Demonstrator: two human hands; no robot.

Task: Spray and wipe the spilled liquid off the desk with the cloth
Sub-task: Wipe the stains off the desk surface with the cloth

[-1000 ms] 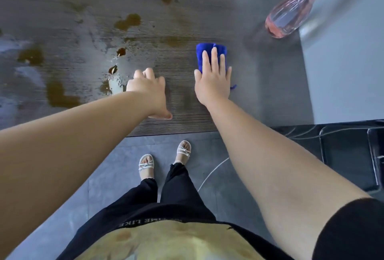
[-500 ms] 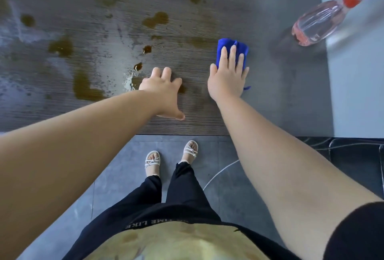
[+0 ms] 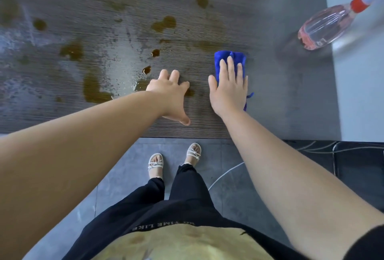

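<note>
View from above of a grey wood-grain desk [image 3: 270, 114], with the blue cloth [image 3: 229, 60] taken as reference. The right hand [image 3: 228, 91] lies flat on the cloth, palm down, fingers extended and slightly spread, pressing it against the desk surface; the cloth's far end and a small corner near the wrist show past the hand. The left hand [image 3: 169, 97] rests on the desk just left of the cloth, fingers apart, thumb pointing toward the desk's near edge, holding nothing. The spilled liquid [image 3: 93, 91] appears as brown puddles and droplets left of and beyond the cloth, amid a paler wet sheen; one small patch lies between the two hands, partly hidden by the left hand. A spray bottle [image 3: 324, 29] with pink liquid and a red collar stands well to the right of and beyond the cloth, at the desk's right margin. Below the desk's near edge lie the grey tiled floor [image 3: 124, 176] and the person's white sandals [image 3: 155, 163].
</note>
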